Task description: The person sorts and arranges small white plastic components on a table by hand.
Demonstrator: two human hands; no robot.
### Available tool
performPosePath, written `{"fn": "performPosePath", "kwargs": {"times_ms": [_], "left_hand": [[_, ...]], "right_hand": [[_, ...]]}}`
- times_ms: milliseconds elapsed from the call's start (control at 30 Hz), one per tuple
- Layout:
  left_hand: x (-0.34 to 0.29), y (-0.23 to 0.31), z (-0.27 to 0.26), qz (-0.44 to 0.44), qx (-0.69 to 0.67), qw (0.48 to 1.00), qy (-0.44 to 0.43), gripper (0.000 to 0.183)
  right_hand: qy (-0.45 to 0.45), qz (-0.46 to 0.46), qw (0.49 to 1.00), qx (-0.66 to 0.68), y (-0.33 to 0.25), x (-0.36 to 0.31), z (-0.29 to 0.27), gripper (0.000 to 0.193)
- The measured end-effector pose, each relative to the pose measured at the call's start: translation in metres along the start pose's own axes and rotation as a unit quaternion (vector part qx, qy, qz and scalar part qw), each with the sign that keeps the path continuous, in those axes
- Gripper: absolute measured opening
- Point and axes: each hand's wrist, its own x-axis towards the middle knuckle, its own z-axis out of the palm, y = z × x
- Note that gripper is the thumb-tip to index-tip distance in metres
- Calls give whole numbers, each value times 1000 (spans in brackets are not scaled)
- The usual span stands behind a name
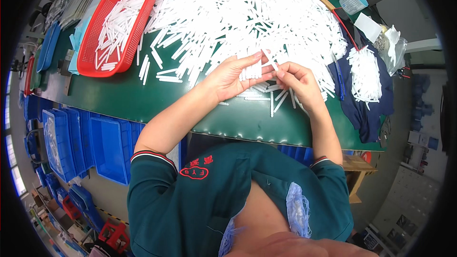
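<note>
Over the near side of a big heap of thin white sticks (285,14), my two hands work close together. My left hand (233,74) is palm up, with several white sticks (251,72) lined up side by side across its fingers. Between the thumb and fingers of my right hand (297,78) is one white stick (270,60), tilted, its upper end near my left fingertips. Loose sticks lie on the green table (181,97) below and beside both hands. What exactly the sticks are, I cannot tell.
A red perforated basket (85,57) of white sticks stands at the left. At the right, a dark blue cloth (369,119) carries another stick pile (365,76), beside a blue knife-like tool (339,80). Blue crates (112,147) stand below the table's left edge; a cup (353,1) is far right.
</note>
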Motion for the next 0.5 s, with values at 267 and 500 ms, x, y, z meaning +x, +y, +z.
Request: {"fn": "performPosePath", "kwargs": {"times_ms": [267, 500], "left_hand": [[-2, -2, 2, 12, 78, 997, 15, 36], [-8, -1, 7, 44, 159, 986, 35, 34]], "right_hand": [[-30, 6, 999, 13, 3, 0, 3, 17], [41, -81, 992, -88, 6, -2, 2, 17]]}}
